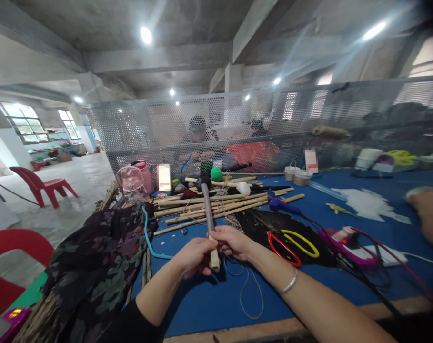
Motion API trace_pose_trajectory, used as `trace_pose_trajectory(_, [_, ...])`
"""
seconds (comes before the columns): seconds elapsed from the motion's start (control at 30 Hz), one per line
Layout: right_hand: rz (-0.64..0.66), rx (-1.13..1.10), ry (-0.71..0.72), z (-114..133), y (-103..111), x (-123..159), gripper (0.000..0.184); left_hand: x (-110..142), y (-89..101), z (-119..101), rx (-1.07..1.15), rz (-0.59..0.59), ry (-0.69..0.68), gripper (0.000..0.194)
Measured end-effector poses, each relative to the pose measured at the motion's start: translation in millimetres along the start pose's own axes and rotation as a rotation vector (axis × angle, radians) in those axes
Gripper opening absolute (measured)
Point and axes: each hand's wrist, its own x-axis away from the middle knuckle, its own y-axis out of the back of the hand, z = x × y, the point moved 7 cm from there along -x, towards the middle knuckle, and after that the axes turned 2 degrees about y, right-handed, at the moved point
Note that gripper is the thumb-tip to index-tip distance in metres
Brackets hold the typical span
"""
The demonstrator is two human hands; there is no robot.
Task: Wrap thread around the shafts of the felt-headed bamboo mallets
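Note:
My left hand (195, 256) is closed around the lower end of a thin wooden stick (209, 220) that points up and away from me. Just to its right, my right hand (232, 241) pinches the same stick slightly higher up; a silver bangle (288, 284) sits on that wrist. The stick's far end carries a dark rounded tip (203, 182). A thin string (249, 290) loops on the blue table cover (216, 300) under my hands.
Several bamboo sticks (216, 206) lie piled beyond my hands. Red and yellow scissors (291, 243) rest on a black sheet to the right, near a pink tool (348, 243) with cables. Dark floral cloth (95, 267) lies left. Another person's hand (428, 209) is at right. Mesh screen (237, 124) behind.

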Motion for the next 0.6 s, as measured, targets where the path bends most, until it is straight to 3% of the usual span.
trace_pose_trajectory(0.17, [-0.067,0.053,0.012,-6.9,4.4,-6.0,0.035,1.5,9.0,-4.7,-0.290,-0.134,-0.068,0.049])
trace_pose_trajectory(0.33, [0.037,-0.030,-0.029,-1.8,0.3,-1.7,0.033,3.3,-1.3,-9.5,-0.107,-0.007,-0.088,0.043])
trace_pose_trajectory(0.43, [0.032,-0.027,-0.013,1.4,-0.3,0.9,0.033,1.6,-2.9,-6.1,-0.031,0.025,-0.054,0.032])
trace_pose_trajectory(0.6, [-0.054,0.105,-0.009,-5.1,1.7,-2.1,0.035,-2.3,10.2,2.3,-0.357,-0.120,-0.026,0.039])
